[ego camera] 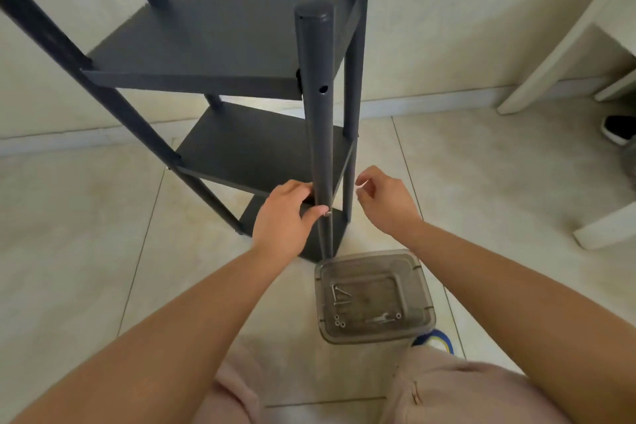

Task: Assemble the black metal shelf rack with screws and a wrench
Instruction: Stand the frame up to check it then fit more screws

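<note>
Shelf rack [220, 45]: black metal, upright on the tiled floor [86, 217], close to a pale wall; three flat shelves show, one above another, joined to round posts.
Near post [318, 134]: the closest round post, capped at its top, running down past all three shelves to the floor; an open screw hole shows on it just beside the top shelf's corner.
Left hand [285, 213]: reaches to the near post at about the height of the lower shelves; fingers curled around the post from its left side, with the thumb across the front.
Screw [327, 213]: a small silvery head shows at the post right at the left thumb tip; whether it is seated in a hole I cannot tell.
Right hand [385, 200]: held just to the right of the near post, not touching it; fingers loosely curled with thumb and forefinger drawn near each other. Whether they pinch something small I cannot tell.
Plastic box [425, 286]: clear, lidless, on the floor just in front of the rack's base, between the person's knees and the post.
Box contents: several long screws [339, 296] lie toward its left side, small nuts [340, 322] near the front edge, and a small flat wrench [382, 318] beside them.
White furniture [564, 34]: stands at the right against the wall.
</note>
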